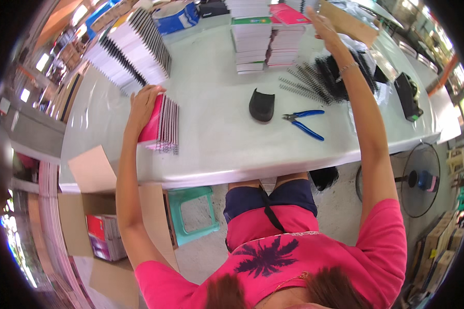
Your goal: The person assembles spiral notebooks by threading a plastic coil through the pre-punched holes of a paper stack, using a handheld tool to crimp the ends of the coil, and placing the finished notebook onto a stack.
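While notebooks (166, 122) top the table (211, 139), cartons (437, 252) seem stacked.

Teal plastic stool (175, 216) on the grey floor (201, 252), round-caged fan (412, 179) at right, blue-and-white box (176, 19) on the far side of the pale table (211, 149), brown stacks (438, 247), probably cartons, at lower right
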{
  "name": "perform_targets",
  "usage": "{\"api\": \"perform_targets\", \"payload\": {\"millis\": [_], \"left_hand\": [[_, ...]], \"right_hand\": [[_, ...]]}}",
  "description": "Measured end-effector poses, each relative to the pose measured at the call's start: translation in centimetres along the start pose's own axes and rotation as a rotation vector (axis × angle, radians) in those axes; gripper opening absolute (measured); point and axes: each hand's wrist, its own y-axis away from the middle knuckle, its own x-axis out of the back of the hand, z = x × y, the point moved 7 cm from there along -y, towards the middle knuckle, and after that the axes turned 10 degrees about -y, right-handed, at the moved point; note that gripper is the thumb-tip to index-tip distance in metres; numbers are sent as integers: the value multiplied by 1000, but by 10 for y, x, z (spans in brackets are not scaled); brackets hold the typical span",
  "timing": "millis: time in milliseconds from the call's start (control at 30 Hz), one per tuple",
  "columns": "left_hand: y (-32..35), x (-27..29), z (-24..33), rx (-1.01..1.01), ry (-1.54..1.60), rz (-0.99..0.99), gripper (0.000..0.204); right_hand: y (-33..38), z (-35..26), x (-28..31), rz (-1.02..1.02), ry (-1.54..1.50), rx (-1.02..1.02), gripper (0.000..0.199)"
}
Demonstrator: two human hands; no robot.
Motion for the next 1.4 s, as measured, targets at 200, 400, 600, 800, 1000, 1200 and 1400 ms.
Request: {"api": "perform_targets", "payload": {"millis": [200, 400, 600, 800, 1000, 1200, 1400], "left_hand": [[-25, 36, 43, -4, 241, 13, 46], [-41, 42, 150, -90, 472, 91, 36], [-36, -19, 239, 102, 1105, -6, 49], [-13, -36, 259, 171, 1184, -19, 38], [34, -2, 221, 121, 537, -236, 26], [62, 3, 224, -1, 91, -213, 30], [88, -19, 222, 44, -102, -117, 41]], "right_hand": [[-15, 2, -10, -13, -124, -109, 37], [50, -21, 13, 415, -629, 277, 29], [191, -37, -71, 366, -818, 156, 16], [206, 4, -38, 132, -278, 207, 23], [95, 64, 191, 825, 582, 439, 19], [7, 161, 329, 201, 1351, 109, 41], [-21, 204, 336, 167, 1395, -43, 48]]}}
